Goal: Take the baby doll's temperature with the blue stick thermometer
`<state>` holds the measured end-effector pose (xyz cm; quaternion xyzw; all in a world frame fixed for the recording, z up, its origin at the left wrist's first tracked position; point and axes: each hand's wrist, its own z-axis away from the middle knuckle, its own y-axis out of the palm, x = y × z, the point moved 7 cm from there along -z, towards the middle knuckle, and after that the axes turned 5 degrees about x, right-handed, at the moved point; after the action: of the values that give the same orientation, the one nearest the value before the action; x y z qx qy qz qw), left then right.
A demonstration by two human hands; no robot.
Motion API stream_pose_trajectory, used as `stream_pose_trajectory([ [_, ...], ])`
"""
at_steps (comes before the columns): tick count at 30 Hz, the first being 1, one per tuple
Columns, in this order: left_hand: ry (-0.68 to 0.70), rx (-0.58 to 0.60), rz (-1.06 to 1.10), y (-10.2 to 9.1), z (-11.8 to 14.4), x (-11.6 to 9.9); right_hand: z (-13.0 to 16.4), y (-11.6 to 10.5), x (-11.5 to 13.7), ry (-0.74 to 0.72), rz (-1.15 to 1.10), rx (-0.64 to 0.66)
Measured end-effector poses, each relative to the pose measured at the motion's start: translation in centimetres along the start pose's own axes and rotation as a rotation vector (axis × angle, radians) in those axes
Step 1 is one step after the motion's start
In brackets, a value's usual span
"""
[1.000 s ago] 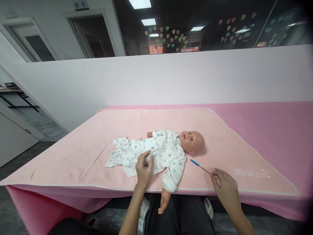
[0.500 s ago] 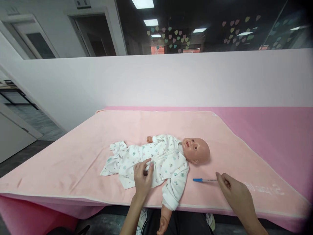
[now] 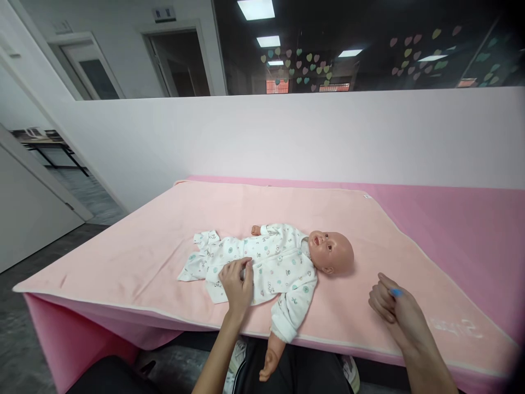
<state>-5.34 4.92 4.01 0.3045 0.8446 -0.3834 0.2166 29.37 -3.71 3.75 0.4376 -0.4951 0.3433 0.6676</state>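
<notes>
A baby doll (image 3: pixel 328 253) lies on its back on the pink blanket (image 3: pixel 143 241), head to the right. It wears a white patterned outfit (image 3: pixel 283 268), and its near arm (image 3: pixel 273 358) hangs over the table's front edge. My left hand (image 3: pixel 237 287) rests at the doll's waist, fingers loosely curved with a small gap to the thumb; it holds nothing I can see. To the right of the doll's head, my right hand (image 3: pixel 400 312) is closed around a pen. Only the pen's blue end (image 3: pixel 396 293) shows by the thumb; the rest is hidden.
A darker pink cloth (image 3: pixel 459 235) extends under the blanket at the right. Behind the table stands a white wall (image 3: pixel 307 137) with a dark window (image 3: pixel 361 33) above. My legs (image 3: pixel 299 366) are below the front edge.
My right hand has turned and tipped up, so the pen no longer points left along the blanket. My left hand's thumb and fingers have drawn closer together. The view has shifted slightly.
</notes>
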Motion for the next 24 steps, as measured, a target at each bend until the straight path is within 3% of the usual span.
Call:
stream_pose_trajectory([
  [14, 0.015, -0.015, -0.007, -0.1, 0.2, -0.3, 1.1, 2.3, 1.3, -0.149, 0.111, 0.053],
  [24, 0.002, -0.029, -0.012, -0.1, 0.5, -0.1, -1.9, 1.5, -6.0, -0.139, 0.034, -0.096],
])
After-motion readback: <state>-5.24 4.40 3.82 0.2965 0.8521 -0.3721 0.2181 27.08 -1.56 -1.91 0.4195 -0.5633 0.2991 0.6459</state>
